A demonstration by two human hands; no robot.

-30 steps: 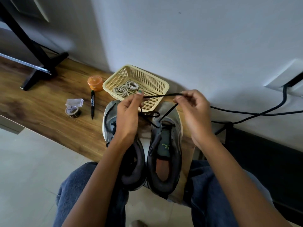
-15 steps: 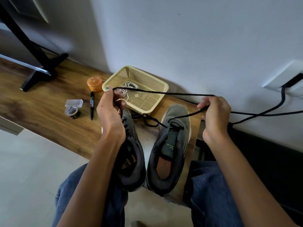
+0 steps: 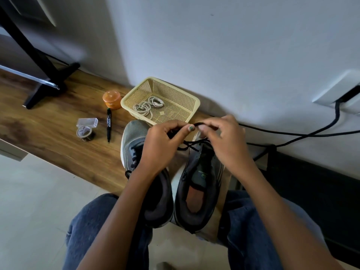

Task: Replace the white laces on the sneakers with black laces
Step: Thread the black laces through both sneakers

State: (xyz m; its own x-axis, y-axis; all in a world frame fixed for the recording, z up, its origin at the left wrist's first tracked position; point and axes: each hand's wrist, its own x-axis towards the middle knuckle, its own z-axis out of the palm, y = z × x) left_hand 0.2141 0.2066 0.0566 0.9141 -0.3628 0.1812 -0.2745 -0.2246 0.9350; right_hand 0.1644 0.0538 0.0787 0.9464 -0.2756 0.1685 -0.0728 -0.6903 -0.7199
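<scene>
At 10 o'clock we see a black stand (image 3: 41,75) on the wooden shelf (image 3: 48,133). Moving right, a tape roll (image 3: 84,131) lies under a clear box (image 3: 87,122), then a black marker (image 3: 108,125) points toward us, with an orange jar (image 3: 111,99) just beyond its far end. At 12 o'clock sits the yellow basket (image 3: 191,109), holding the coiled white laces (image 3: 148,106) in its left half.

Touching the basket's near rim is the left sneaker (image 3: 132,141), already threaded with a black lace; its heel is hidden under our left forearm. Our left hand (image 3: 161,147) hovers above it, fingers curled, thumb and forefinger pinched together on the black lace (image 3: 194,146). Right beside it, our right hand (image 3: 226,141) meets it fingertip to fingertip, its fingers likewise curled and clamped on the same lace at about 1 o'clock. The lace crosses just below the hands, over the toe end of the right sneaker (image 3: 200,184), which lies just beside its twin, with its opening toward us. How far the lace runs through the eyelets we cannot tell.

At 3 o'clock a black cable (image 3: 311,133) trails along the wall from a white socket (image 3: 339,92). Our jeans-clad knees (image 3: 93,227) flank the heels at 6 o'clock.
</scene>
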